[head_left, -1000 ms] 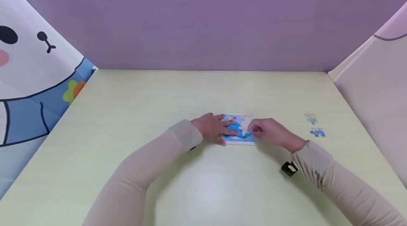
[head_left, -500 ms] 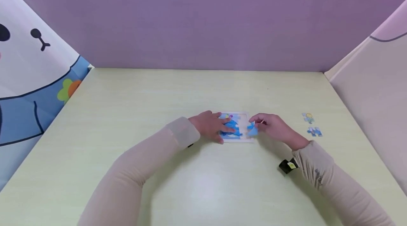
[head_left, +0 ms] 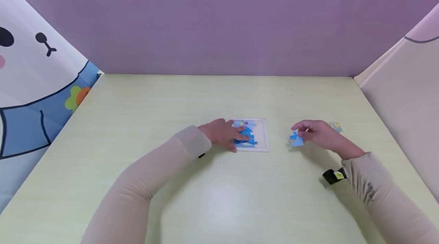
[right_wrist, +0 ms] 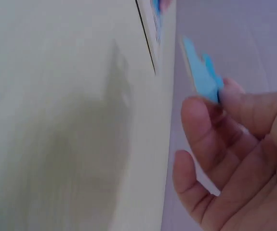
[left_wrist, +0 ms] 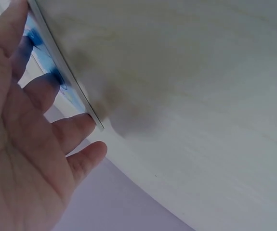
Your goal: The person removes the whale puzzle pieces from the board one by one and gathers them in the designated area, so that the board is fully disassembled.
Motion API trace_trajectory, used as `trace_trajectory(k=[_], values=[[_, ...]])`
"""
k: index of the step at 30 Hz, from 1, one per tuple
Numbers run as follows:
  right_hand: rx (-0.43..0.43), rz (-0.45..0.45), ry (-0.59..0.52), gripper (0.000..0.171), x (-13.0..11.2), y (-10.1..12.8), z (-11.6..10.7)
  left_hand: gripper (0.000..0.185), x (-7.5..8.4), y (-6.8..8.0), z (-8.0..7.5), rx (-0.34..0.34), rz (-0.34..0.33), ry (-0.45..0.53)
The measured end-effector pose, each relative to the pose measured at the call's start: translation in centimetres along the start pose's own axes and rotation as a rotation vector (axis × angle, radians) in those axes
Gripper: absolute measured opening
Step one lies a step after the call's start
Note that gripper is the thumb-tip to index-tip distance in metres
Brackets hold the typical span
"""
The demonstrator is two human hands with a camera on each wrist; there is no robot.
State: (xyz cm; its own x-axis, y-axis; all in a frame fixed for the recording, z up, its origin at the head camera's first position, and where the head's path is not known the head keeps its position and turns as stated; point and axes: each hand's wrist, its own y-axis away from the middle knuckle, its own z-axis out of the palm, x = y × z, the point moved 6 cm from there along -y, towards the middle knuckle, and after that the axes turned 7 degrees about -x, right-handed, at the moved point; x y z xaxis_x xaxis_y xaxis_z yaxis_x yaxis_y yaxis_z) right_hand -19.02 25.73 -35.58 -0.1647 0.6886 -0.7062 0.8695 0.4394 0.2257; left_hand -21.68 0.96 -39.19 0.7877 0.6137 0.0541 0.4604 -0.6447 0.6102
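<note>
Right hand (head_left: 317, 133) out over the table (head_left: 223, 198), well clear of the tray, and the blue puzzle piece (head_left: 297, 139) was in it: thumb on one side, forefinger on the other, clamped by its edge and held up off the wood, its shadow lying apart below! My other fingers on that side hung loosely bent and held nothing. Over on the left, my left hand (head_left: 221, 133) lay spread across the tray's near-left side, fingers apart and straight, touching the blue animal picture (head_left: 251, 132) and reaching over the rim, gripping nothing as far as I could see. The puzzle tray (head_left: 261, 135) lay flat, its right part bare, its left part filled. By my reckoning this was the carrying step, a piece in the air between the tray and the sun piece (head_left: 336, 126), which lay flat on the table just beyond my right knuckles. What did the next move call for? A steady pinch, I judged, a low approach, then laying the piece flat near that one without nudging it, while the left hand kept the tray from sliding and the filled part from lifting
</note>
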Motion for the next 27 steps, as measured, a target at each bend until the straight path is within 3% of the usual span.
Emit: trace_trajectory(k=[6,15,27], values=[[-0.009,0.066,-0.003,0.025,2.6,1.5,-1.9,0.058,-0.1,0.2,-0.2,0.035,0.03,0.028],[-0.031,0.169,0.033,0.023,5.1,4.4,-3.9,0.048,0.5,0.4,0.0,0.107,0.097,-0.167],[-0.023,0.198,0.072,0.02,8.4,8.1,-5.2,0.052,0.1,1.4,0.8,0.034,0.118,-0.038]])
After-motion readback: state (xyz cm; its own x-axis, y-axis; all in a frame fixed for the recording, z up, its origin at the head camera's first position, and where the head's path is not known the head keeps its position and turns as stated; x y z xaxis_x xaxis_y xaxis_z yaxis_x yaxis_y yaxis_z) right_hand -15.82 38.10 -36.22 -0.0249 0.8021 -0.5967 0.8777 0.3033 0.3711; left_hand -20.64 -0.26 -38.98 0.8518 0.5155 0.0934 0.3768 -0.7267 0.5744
